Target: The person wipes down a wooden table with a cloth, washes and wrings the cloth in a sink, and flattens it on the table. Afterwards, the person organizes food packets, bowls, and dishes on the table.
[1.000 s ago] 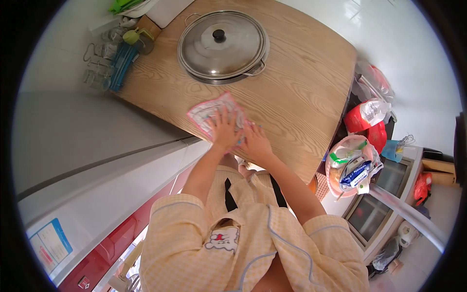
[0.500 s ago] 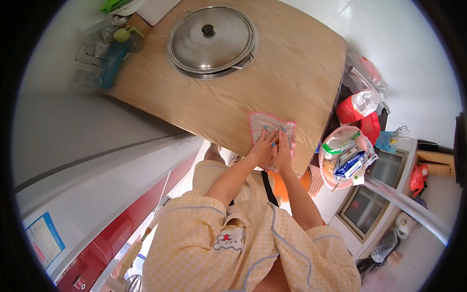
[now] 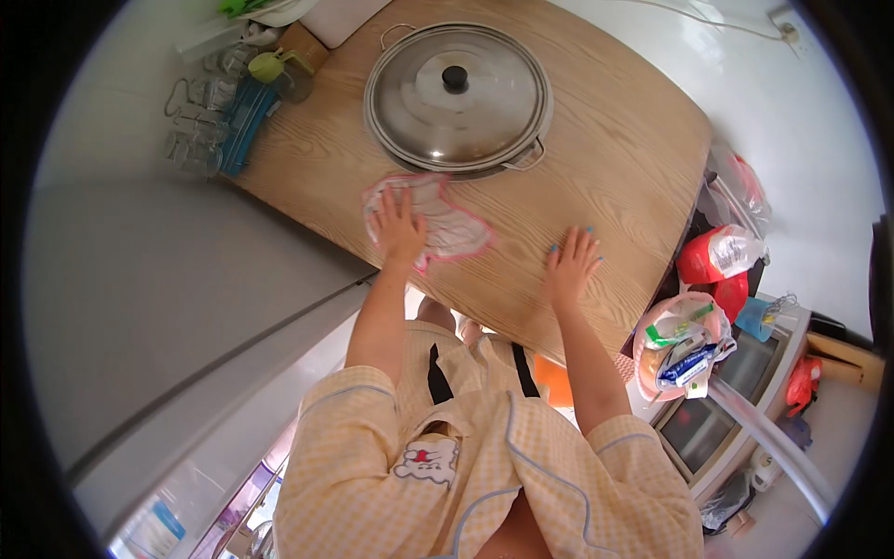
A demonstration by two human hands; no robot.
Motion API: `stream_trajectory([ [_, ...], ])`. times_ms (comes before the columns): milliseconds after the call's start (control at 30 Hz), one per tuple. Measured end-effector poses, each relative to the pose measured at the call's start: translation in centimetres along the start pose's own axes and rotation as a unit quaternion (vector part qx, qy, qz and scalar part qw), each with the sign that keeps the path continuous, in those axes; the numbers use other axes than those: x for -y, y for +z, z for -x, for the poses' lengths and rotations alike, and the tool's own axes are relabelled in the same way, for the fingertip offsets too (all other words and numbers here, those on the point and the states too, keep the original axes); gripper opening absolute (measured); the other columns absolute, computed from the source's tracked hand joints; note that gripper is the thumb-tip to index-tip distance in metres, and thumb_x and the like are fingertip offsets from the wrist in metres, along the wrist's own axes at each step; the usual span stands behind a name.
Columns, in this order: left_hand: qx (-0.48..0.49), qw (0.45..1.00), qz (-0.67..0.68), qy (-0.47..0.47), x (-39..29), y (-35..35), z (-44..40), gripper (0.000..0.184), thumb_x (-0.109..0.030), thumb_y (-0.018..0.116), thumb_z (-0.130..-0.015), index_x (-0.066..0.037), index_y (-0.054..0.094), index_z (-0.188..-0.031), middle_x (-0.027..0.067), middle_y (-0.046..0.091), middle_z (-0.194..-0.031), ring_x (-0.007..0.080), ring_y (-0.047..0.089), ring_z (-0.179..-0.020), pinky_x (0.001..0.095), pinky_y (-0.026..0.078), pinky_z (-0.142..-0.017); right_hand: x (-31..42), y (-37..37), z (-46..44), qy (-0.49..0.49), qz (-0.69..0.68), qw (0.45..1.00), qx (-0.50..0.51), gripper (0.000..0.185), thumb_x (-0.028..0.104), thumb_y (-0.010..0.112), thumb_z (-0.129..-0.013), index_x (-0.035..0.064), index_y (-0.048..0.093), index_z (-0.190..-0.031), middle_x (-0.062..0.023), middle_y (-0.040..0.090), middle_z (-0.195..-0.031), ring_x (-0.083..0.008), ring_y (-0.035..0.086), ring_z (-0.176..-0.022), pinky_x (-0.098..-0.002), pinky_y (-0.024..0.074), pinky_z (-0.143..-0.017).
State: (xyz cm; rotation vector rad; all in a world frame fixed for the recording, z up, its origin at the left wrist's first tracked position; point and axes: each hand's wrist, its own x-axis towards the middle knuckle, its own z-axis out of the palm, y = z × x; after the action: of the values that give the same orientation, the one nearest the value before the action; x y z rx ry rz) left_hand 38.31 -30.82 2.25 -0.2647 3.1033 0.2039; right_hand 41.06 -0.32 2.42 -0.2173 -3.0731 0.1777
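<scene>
My left hand (image 3: 400,231) lies flat with fingers spread, pressing on a pale dishcloth (image 3: 449,224) edged in pink. The cloth is wrinkled, and part of it is hidden beneath that hand. To the right, my right hand (image 3: 572,266) rests palm down on the wooden table (image 3: 615,168), fingers apart and holding nothing. Just beyond the cloth stands a large round steel pan (image 3: 498,168) under a shiny lid (image 3: 410,98) with a black knob. What is inside the pan cannot be seen.
Glass mugs (image 3: 200,121) on a blue rack (image 3: 244,126) and a green-lidded jug (image 3: 293,79) stand at the table's left. Beyond the right edge are a red-and-white bag (image 3: 712,256) and a pink basket (image 3: 643,368) of packets. A grey appliance side (image 3: 186,279) borders the left.
My hands, stacked on the cloth near the right front before, are now apart. The left has slid the cloth leftward toward the pan; the right has come off it onto bare wood.
</scene>
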Motion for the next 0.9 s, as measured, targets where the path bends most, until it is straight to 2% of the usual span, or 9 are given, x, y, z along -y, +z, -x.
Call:
stream_trajectory([
  [33,-0.024,0.999,-0.019,-0.044,0.9,0.0,-0.6,0.061,-0.036,0.044,-0.079,-0.012,0.025,-0.132,0.0162,0.015,-0.139,0.0342,0.017,-0.126,0.0513,0.015,-0.1,-0.3,0.2,-1.5,-0.004,0.001,1.0,0.006,0.057,0.032,0.043,-0.082,0.01,0.027,-0.132,-0.0166,0.023,-0.136,-0.0367,0.019,-0.125,-0.0545,0.0147,-0.098],
  [100,-0.016,0.996,-0.022,-0.081,1.3,0.3,-2.1,0.062,-0.037,0.043,-0.08,-0.011,0.024,-0.132,0.0182,0.014,-0.138,0.0356,0.015,-0.126,0.0542,0.014,-0.098,-0.6,0.8,-4.6,0.08,0.021,0.997,0.001,0.057,0.035,0.04,-0.083,0.0118,0.026,-0.132,-0.0173,0.022,-0.136,-0.038,0.018,-0.125,-0.0554,0.0134,-0.098],
  [167,-0.01,0.993,-0.027,-0.114,0.6,0.5,-3.3,0.064,-0.039,0.042,-0.08,-0.009,0.023,-0.132,0.0203,0.013,-0.138,0.037,0.013,-0.126,0.057,0.013,-0.097,-0.2,1.4,-6.5,0.085,0.034,0.996,-0.012,0.057,0.035,0.04,-0.083,0.0117,0.025,-0.133,-0.0171,0.021,-0.137,-0.0382,0.018,-0.125,-0.0554,0.0133,-0.098],
  [233,-0.007,0.974,-0.018,-0.225,-1.6,0.3,-4.7,0.066,-0.044,0.04,-0.081,-0.004,0.024,-0.131,0.0239,0.011,-0.137,0.0395,0.009,-0.127,0.0622,0.011,-0.094,0.4,1.6,-7.1,0.099,0.046,0.994,-0.023,0.058,0.035,0.04,-0.083,0.0116,0.024,-0.133,-0.0169,0.02,-0.137,-0.0384,0.018,-0.125,-0.0554,0.0131,-0.098],
  [367,-0.008,0.973,-0.029,-0.231,-2.9,1.0,-4.3,0.07,-0.047,0.038,-0.081,-0.002,0.022,-0.131,0.0258,0.009,-0.137,0.0405,0.005,-0.127,0.0652,0.009,-0.091,0.6,0.7,-7.4,0.109,0.074,0.991,0.002,0.058,0.035,0.039,-0.083,0.0119,0.022,-0.134,-0.0166,0.017,-0.138,-0.038,0.017,-0.125,-0.055,0.0133,-0.098],
  [500,0.062,0.986,0.019,-0.151,-7.4,-0.7,-2.9,0.07,-0.047,0.04,-0.08,-0.004,0.022,-0.132,0.0231,0.008,-0.138,0.0389,0.003,-0.128,0.0653,0.006,-0.092,0.8,0.5,-7.3,0.116,0.049,0.992,0.018,0.059,0.034,0.039,-0.083,0.0126,0.02,-0.134,-0.0159,0.015,-0.139,-0.038,0.016,-0.126,-0.0545,0.0123,-0.099],
  [600,0.096,0.99,0.106,-0.014,-13.5,-1.4,0.6,0.066,-0.045,0.044,-0.077,-0.009,0.03,-0.13,0.0205,0.01,-0.139,0.035,0.007,-0.128,0.0644,0.008,-0.092,0.5,1.0,-7.2,0.112,0.072,0.991,0.008,0.057,0.033,0.038,-0.083,0.0138,0.02,-0.134,-0.0149,0.015,-0.139,-0.0376,0.016,-0.126,-0.0543,0.0122,-0.099],
  [700,0.108,0.968,0.148,0.169,-18.7,0.4,4.3,0.065,-0.043,0.051,-0.073,-0.009,0.037,-0.126,0.0168,0.018,-0.138,0.0326,0.017,-0.126,0.0622,0.013,-0.092,0.6,1.2,-7.2,0.117,0.047,0.992,0.003,0.055,0.032,0.036,-0.085,0.0151,0.02,-0.134,-0.0136,0.015,-0.139,-0.0371,0.016,-0.126,-0.0539,0.0126,-0.099],
  [900,0.061,0.97,0.12,0.201,-19.6,0.7,5.8,0.059,-0.045,0.051,-0.073,-0.016,0.042,-0.124,0.0109,0.023,-0.137,0.0288,0.025,-0.123,0.0577,0.019,-0.093,0.4,1.3,-7.3,0.103,0.081,0.991,0.004,0.052,0.032,0.033,-0.086,0.0154,0.021,-0.134,-0.013,0.018,-0.139,-0.0359,0.018,-0.126,-0.0535,0.015,-0.098],
])
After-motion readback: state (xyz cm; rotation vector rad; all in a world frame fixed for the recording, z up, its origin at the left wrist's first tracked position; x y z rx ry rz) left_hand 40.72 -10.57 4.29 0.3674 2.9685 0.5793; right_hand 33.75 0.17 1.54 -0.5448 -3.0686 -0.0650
